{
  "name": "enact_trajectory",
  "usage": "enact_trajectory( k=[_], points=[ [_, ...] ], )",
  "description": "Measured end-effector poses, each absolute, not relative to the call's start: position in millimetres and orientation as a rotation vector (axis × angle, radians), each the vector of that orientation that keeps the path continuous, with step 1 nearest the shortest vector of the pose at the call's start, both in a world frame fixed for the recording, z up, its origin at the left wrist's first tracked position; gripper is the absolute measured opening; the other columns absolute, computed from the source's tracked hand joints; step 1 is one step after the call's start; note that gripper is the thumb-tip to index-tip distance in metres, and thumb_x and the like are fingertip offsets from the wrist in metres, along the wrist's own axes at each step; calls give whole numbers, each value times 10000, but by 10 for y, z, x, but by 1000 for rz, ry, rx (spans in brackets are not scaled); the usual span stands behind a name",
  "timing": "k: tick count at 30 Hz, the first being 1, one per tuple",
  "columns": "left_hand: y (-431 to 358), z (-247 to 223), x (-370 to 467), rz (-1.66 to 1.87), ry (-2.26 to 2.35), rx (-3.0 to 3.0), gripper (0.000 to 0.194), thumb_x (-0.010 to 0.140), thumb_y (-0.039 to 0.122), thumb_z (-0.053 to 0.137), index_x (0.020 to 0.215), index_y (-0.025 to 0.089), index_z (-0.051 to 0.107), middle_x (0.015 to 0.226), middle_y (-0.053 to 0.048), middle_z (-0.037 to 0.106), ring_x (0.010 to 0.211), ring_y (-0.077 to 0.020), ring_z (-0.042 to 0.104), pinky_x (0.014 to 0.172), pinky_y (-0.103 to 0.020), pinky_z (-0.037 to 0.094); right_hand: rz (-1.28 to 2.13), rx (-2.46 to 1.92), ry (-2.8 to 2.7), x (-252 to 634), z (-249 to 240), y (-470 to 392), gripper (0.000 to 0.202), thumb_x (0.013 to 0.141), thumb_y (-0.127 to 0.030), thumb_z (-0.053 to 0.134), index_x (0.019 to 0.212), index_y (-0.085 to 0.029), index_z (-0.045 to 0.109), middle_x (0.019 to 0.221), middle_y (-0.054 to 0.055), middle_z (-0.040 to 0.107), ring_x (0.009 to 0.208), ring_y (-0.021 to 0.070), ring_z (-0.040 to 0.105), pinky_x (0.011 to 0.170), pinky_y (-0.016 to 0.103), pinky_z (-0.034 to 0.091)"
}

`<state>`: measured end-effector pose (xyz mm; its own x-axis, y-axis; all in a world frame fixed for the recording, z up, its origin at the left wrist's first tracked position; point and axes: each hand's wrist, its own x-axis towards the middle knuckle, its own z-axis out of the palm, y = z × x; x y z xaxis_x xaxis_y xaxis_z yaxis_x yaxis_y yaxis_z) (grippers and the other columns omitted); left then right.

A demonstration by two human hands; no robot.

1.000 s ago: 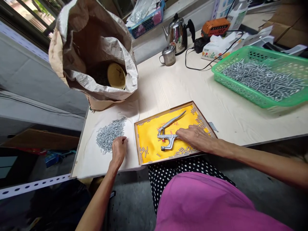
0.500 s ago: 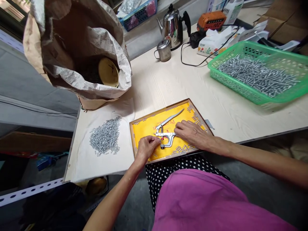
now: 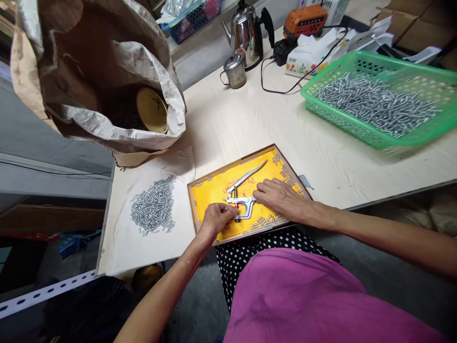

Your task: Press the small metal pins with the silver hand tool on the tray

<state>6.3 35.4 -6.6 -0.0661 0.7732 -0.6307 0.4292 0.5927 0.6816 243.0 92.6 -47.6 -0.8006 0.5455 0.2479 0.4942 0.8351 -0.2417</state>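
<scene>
A pair of metal snap-fastener pliers point(image 3: 250, 175) lies over a shallow tray with a yellow base point(image 3: 210, 194), its long upper handle raised and the jaws apart. My right hand point(image 3: 280, 197) is closed round the lower handle; the handle's end is hidden under the fingers. At the jaws, my left hand point(image 3: 214, 220) has thumb and forefinger pinched together. Whatever sits between those fingertips is too small to make out. Small metal pins point(image 3: 267, 221) lie along the tray's near edge, with more at its right side.
Left of the tray, a heap of small metal pieces point(image 3: 153, 205) rests on white cloth. Behind it stands a large paper sack point(image 3: 143, 57) with a yellow bowl inside. A green basket point(image 3: 342, 121) of metal pins, a kettle point(image 3: 246, 35) and a metal cup point(image 3: 235, 71) stand farther back.
The whole view has shifted slightly, so the far objects sit a little further left and mostly higher. Both hands keep their places at the pliers, with little visible movement.
</scene>
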Motion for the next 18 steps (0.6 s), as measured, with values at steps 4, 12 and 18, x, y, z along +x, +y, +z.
enact_trajectory(
  k=[4, 12, 18],
  points=[
    [368, -55, 55, 330, 1692, 1000, 450, 629, 590, 739, 570, 175, 575, 480, 26, 506, 443, -91, 435, 464, -229, 333, 271, -788, -2710, 2424, -479, 912, 168, 975, -113, 454, 979, -209, 592, 892, 61, 607, 833, 210, 476, 735, 349, 314],
    [336, -55, 85, 337, 1699, 986, 445, 645, 579, 735, 573, 171, 573, 492, 25, 507, 450, -88, 436, 473, -228, 352, 299, -866, -2667, 2463, -421, 1082, 546, 880, -493, 680, 1298, -174, 534, 1448, 199, 479, 1197, 351, 476, 922, 473, 399],
    [295, -59, 104, 363, 1739, 965, 466, 634, 596, 757, 576, 163, 596, 478, 31, 492, 439, -86, 423, 465, -228, 343, 242, -823, -2753, 2444, -450, 1338, 923, 763, -696, 706, 1430, -119, 436, 1399, 240, 520, 1293, 416, 421, 999, 555, 356]
  ],
)
